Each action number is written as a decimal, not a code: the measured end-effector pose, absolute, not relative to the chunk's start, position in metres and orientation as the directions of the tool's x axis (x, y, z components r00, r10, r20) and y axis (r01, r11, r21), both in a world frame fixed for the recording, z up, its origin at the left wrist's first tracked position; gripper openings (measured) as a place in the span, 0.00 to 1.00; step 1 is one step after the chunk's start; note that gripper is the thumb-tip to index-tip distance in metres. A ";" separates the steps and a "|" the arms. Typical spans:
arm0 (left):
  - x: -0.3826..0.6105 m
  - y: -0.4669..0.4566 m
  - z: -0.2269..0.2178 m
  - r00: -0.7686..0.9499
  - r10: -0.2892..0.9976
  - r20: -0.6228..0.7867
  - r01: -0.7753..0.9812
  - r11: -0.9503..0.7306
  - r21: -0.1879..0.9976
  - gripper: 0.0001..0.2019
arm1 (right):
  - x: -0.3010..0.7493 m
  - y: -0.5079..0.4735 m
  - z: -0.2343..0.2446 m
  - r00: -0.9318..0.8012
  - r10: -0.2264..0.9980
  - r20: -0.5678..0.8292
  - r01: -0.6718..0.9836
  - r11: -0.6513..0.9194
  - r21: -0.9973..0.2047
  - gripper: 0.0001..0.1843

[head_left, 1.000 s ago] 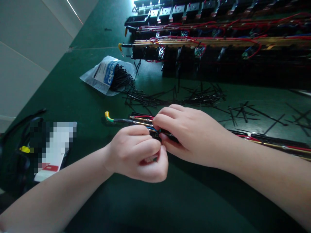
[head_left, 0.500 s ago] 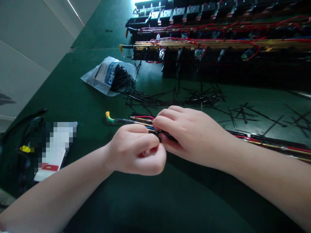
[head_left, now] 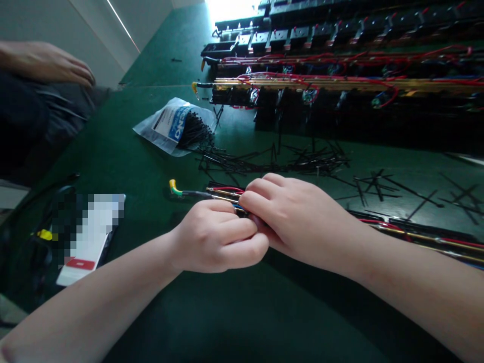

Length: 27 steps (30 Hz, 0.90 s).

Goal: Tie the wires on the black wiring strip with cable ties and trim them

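A long black bar assembly (head_left: 401, 232) with brass rods and red and blue wires lies across the table under my hands. My right hand (head_left: 298, 214) is closed over it, fingers on top and thumb on the near side. Curled and closed, my left hand (head_left: 217, 237) presses against the near side, its fingertips touching the right thumb area. What the left fingers pinch is hidden. From the bar's left end runs a dark cable with a yellow-and-green tip (head_left: 174, 187). Loose black cable ties (head_left: 317, 160) are scattered just behind my hands.
A clear bag of cable ties (head_left: 166, 126) lies at the back left. More wired bar assemblies (head_left: 321, 85) fill the far right. At left are a partly blurred white-and-red item (head_left: 81, 264) and dark cables (head_left: 41, 252). Another person's hand (head_left: 53, 63) shows at the upper left.
My left fingers have shifted right and closed further toward my right hand. Another person's hand and dark clothing have come into view at the upper left. The whole scene sits slightly lower.
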<state>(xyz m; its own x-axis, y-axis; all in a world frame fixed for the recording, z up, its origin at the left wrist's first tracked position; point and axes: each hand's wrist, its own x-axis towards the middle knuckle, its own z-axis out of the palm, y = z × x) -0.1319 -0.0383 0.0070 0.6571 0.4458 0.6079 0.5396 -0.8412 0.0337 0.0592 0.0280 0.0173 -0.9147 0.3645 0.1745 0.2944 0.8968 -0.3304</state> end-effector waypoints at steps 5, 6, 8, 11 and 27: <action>-0.133 -0.037 0.006 0.624 0.450 0.639 0.551 -0.833 0.050 0.08 | 0.059 0.029 0.017 -0.918 0.354 0.179 0.279 0.897 -0.342 0.05; -0.134 -0.037 0.006 0.618 0.455 0.641 0.554 -0.831 0.055 0.08 | 0.059 0.030 0.017 -0.918 0.350 0.186 0.274 0.899 -0.342 0.05; -0.134 -0.037 0.005 0.613 0.462 0.641 0.556 -0.829 0.064 0.08 | 0.059 0.030 0.017 -0.917 0.344 0.200 0.264 0.902 -0.343 0.04; -0.133 -0.037 0.004 0.606 0.461 0.649 0.555 -0.829 0.071 0.07 | 0.059 0.031 0.017 -0.916 0.352 0.192 0.272 0.897 -0.348 0.04; -0.131 -0.036 0.004 0.585 0.429 0.688 0.538 -0.840 0.066 0.08 | 0.055 0.019 0.013 -0.923 0.343 0.174 0.323 0.937 -0.132 0.07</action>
